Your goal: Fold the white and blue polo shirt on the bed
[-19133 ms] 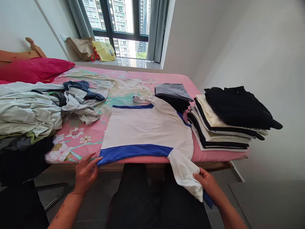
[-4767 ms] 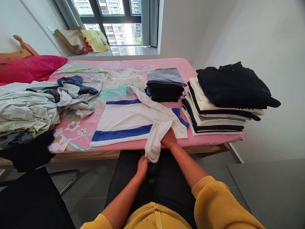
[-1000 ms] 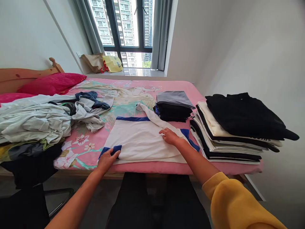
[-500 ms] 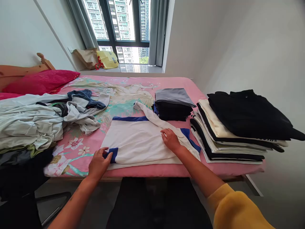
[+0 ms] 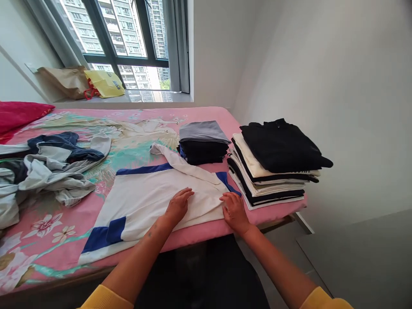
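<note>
A white shirt with blue bands [image 5: 141,201] lies partly folded near the front edge of the pink bed [image 5: 206,227]. My left hand [image 5: 178,205] rests flat on the middle of the shirt, fingers stretched out. At the shirt's right end, near the blue collar part, my right hand [image 5: 234,210] lies with its fingers spread on the cloth. One white sleeve [image 5: 170,159] runs back towards the folded piles.
A tall stack of folded black and white clothes [image 5: 273,165] sits at the bed's right corner. A smaller dark folded pile with a grey top [image 5: 202,141] is behind the shirt. Loose unfolded clothes [image 5: 54,171] lie at the left. Bags [image 5: 86,81] stand on the window sill.
My left hand left the shirt's blue left corner and now lies on its middle. My right hand slid to the right end. The view turned to the right.
</note>
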`<state>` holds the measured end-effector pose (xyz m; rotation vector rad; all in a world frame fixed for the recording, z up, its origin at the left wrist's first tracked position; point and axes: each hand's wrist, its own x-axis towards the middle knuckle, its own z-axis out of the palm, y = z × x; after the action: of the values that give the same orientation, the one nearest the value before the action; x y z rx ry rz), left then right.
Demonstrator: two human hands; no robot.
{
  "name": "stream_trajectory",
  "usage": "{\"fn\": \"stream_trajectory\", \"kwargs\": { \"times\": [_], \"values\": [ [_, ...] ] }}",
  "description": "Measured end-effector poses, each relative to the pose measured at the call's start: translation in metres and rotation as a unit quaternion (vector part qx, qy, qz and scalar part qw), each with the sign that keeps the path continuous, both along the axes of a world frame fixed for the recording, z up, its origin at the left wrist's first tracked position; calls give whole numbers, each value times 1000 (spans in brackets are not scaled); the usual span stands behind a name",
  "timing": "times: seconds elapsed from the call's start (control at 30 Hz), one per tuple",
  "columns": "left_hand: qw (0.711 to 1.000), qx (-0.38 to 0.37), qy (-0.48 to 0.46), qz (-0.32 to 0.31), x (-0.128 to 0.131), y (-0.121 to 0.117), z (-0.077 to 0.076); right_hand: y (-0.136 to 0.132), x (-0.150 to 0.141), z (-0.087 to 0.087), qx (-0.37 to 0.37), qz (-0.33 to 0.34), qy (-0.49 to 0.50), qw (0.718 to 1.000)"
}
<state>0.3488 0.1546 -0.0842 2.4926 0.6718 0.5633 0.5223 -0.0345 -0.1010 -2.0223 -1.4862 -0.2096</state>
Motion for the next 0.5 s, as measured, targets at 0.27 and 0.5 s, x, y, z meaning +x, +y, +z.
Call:
{"fn": "stream_trajectory", "kwargs": {
  "times": [0.27, 0.5],
  "values": [
    [993, 83, 87, 16, 15, 0, -38, 3, 15, -13, -29, -19, 16, 999],
    [987, 114, 114, 16, 16, -2, -41, -9, 4, 0, 19, -65, 45, 997]
  ]
}}
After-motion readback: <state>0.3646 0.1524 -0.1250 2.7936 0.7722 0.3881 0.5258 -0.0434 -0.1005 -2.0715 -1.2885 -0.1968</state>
